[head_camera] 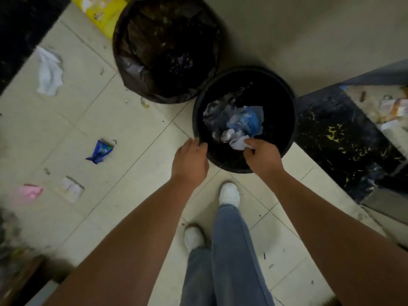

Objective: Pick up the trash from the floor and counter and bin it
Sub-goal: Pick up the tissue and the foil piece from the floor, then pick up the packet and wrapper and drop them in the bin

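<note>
A round black bin (284, 102) stands on the tiled floor in front of me, holding crumpled plastic and a blue-and-white wrapper (247, 120). My right hand (262, 155) hovers over the bin's near side, its fingers pinched on a crumpled white paper (237, 143). My left hand (191, 161) rests at the bin's near-left rim, fingers curled on the edge. On the floor to the left lie a blue wrapper (99, 151), a white crumpled tissue (49, 71), a pale flat packet (70, 188) and a pink scrap (31, 192).
A second bin lined with a black bag (132, 62) stands behind the first. A yellow bag (101, 12) leans at the back. A dark marble counter (344, 138) with clutter runs along the right. My feet in white shoes (229, 193) stand just before the bin.
</note>
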Demonstrator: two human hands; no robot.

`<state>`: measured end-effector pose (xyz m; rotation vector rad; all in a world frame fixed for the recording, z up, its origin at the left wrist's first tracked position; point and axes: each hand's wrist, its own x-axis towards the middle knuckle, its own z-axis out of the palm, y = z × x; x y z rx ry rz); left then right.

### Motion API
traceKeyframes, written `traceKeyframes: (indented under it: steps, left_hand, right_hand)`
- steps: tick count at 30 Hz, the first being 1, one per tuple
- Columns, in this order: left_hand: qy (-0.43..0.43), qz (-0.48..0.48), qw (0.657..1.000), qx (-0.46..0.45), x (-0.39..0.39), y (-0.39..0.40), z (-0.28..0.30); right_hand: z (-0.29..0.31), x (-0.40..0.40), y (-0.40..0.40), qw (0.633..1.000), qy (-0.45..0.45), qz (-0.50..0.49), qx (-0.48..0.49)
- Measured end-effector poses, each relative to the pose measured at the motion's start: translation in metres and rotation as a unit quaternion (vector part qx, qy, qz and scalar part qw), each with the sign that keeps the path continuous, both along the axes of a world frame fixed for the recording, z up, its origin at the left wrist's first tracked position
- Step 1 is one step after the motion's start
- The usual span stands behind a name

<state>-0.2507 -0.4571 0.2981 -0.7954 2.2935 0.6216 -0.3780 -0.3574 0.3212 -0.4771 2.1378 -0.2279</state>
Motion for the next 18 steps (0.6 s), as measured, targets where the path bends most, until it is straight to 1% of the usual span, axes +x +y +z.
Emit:
traceKeyframes:
  steps: [3,5,7,10,12,14,16,18]
  left_hand:
    - [-0.054,-0.025,0.997,-0.042,0.056,-0.032,0.016]
    - [-0.091,-0.026,0.994,-0.053,0.106,-0.053,0.024]
    - [-0.124,0.018,0.990,-0.059,0.161,-0.074,0.029]
    - [-0.162,0.099,0.979,-0.074,0.247,-0.115,0.031]
    - [-0.169,0.144,0.972,-0.075,0.305,-0.145,0.029]
    - [-0.175,0.156,0.970,-0.070,0.358,-0.175,0.025]
    - [-0.186,0.122,0.973,-0.057,0.406,-0.197,0.019]
    - [-0.191,0.094,0.976,-0.045,0.450,-0.212,0.005]
  right_hand:
    - [0.007,0.037,-0.036,0.992,0.003,0.126,0.002]
    - [0.013,0.072,-0.069,0.978,-0.011,0.209,-0.008]
    - [0.017,0.111,-0.106,0.960,-0.020,0.277,-0.026]
    - [0.011,0.181,-0.165,0.938,-0.037,0.343,-0.034]
    - [0.003,0.232,-0.204,0.932,-0.022,0.358,-0.049]
    - [-0.005,0.283,-0.238,0.944,0.012,0.321,-0.076]
    - [-0.014,0.330,-0.266,0.956,0.034,0.277,-0.087]
    - [-0.030,0.372,-0.291,0.956,0.039,0.282,-0.070]
